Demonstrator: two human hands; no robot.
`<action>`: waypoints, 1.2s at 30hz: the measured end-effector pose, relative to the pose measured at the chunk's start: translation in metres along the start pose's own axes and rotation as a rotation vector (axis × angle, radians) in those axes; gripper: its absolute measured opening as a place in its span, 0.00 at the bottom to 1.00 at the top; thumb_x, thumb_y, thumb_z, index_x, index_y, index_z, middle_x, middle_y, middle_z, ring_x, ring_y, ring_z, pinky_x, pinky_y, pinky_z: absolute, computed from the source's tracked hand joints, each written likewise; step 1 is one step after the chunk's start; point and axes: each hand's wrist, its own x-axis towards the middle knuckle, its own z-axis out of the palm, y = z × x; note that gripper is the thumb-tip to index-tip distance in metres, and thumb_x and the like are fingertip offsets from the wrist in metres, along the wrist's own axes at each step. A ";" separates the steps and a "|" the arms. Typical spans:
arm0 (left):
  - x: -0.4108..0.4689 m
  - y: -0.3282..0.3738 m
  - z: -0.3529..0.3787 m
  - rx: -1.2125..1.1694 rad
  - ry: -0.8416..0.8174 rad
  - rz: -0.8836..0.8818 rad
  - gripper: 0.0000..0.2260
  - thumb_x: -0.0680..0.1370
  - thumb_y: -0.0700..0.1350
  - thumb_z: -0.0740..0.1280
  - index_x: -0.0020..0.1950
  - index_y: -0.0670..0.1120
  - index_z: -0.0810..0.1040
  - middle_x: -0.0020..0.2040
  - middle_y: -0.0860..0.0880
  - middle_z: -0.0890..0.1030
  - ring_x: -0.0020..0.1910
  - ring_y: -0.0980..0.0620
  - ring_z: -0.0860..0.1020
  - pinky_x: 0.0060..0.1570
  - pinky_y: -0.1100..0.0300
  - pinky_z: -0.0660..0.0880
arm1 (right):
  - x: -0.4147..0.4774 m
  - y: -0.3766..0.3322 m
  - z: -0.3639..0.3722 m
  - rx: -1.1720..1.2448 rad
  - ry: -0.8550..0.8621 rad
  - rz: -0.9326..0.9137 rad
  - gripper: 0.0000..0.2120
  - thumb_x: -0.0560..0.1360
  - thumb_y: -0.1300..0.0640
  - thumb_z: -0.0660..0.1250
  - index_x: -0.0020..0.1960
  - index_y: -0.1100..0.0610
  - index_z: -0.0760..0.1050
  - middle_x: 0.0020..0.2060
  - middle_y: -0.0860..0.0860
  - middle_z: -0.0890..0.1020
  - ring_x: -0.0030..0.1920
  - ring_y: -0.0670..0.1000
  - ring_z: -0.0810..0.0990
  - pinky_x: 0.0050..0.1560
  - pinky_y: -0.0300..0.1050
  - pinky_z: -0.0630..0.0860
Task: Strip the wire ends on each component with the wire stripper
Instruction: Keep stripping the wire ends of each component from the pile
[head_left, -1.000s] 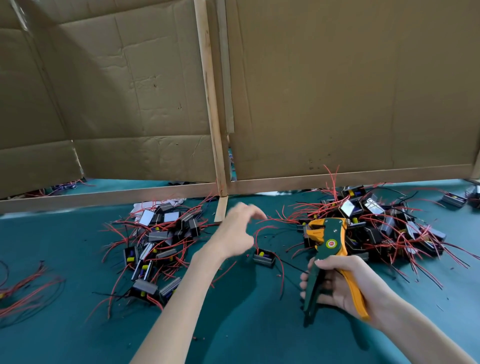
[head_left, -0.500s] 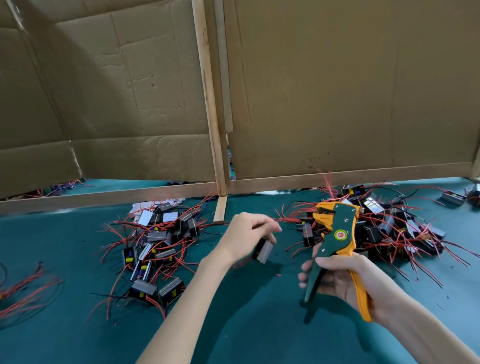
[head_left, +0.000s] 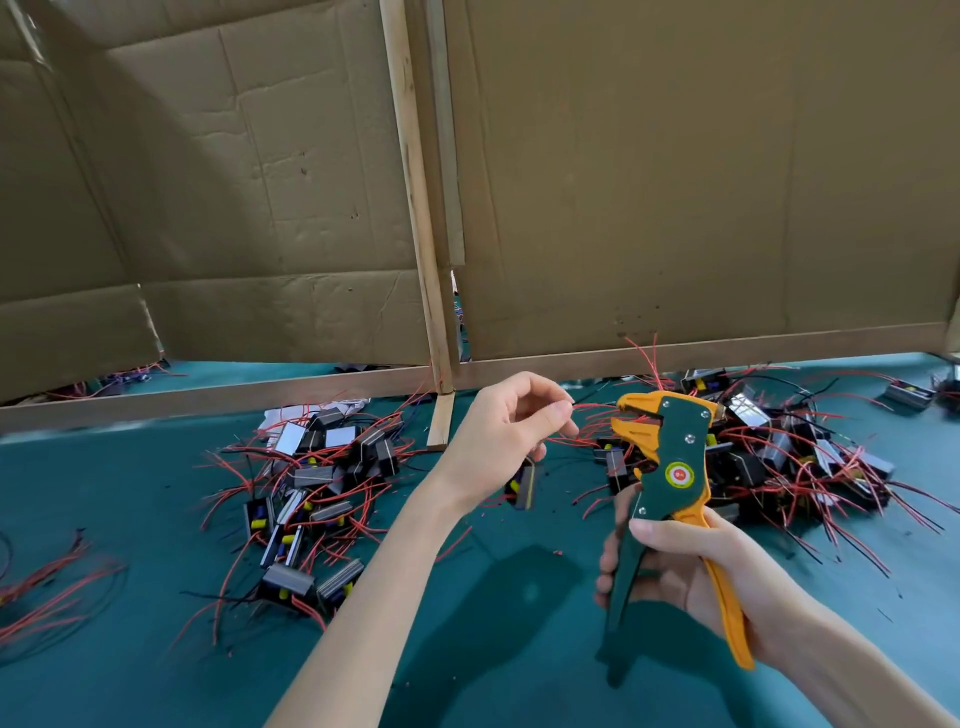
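My right hand (head_left: 691, 566) grips the handles of a green and orange wire stripper (head_left: 670, 462), held upright with its jaws pointing left. My left hand (head_left: 498, 441) pinches a red wire (head_left: 592, 406) between thumb and forefinger, and the wire's end reaches toward the stripper's jaws. A small black component (head_left: 524, 486) hangs from that wire just below my left hand, above the green table (head_left: 467, 623).
A pile of black components with red wires (head_left: 317, 488) lies at left centre, a larger pile (head_left: 795, 447) at the right behind the stripper. Loose red wires (head_left: 47, 587) lie at the far left. Cardboard walls on a wooden frame (head_left: 421, 208) close the back.
My left hand picked a component off the table, lifted it and now pinches its red wire near the jaws. My right hand raised the stripper and brought it closer.
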 end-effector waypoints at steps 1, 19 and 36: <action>0.000 0.002 0.000 -0.010 -0.016 -0.012 0.03 0.79 0.39 0.65 0.47 0.46 0.77 0.36 0.54 0.82 0.33 0.63 0.76 0.33 0.67 0.71 | -0.001 0.000 0.000 -0.004 -0.017 0.001 0.07 0.65 0.64 0.71 0.44 0.62 0.81 0.38 0.68 0.78 0.37 0.67 0.80 0.42 0.62 0.79; -0.005 0.014 -0.009 0.095 -0.099 -0.037 0.10 0.72 0.40 0.74 0.37 0.55 0.82 0.36 0.57 0.82 0.33 0.59 0.72 0.33 0.73 0.68 | -0.001 0.000 -0.005 -0.031 -0.171 -0.004 0.14 0.63 0.62 0.77 0.46 0.62 0.78 0.41 0.71 0.78 0.43 0.70 0.79 0.46 0.64 0.77; -0.008 0.021 -0.014 0.108 -0.142 -0.084 0.04 0.75 0.40 0.72 0.42 0.47 0.84 0.36 0.55 0.83 0.34 0.63 0.76 0.33 0.76 0.67 | -0.003 0.000 -0.007 -0.088 -0.264 0.044 0.16 0.63 0.62 0.79 0.47 0.63 0.77 0.42 0.72 0.78 0.42 0.68 0.80 0.46 0.64 0.77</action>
